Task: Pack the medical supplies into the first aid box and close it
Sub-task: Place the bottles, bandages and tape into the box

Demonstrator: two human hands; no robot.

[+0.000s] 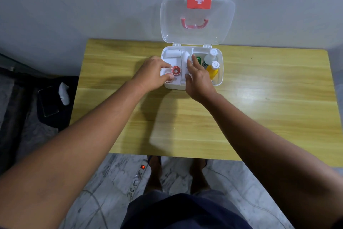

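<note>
The first aid box stands open at the table's far edge, its clear lid upright with a red cross label and a red handle. A white tray insert sits in the box's left half, holding a white gauze roll and a red tape roll. My left hand grips the tray's left front corner, thumb over a small round item. My right hand holds the tray's right side, fingers spread along its middle ridge. A white bottle, a yellow bottle and a green item lie in the right half.
The wooden table stands against a grey wall. To the left, off the table, a phone and a white object lie on dark cloth. A power strip lies on the marble floor by my feet.
</note>
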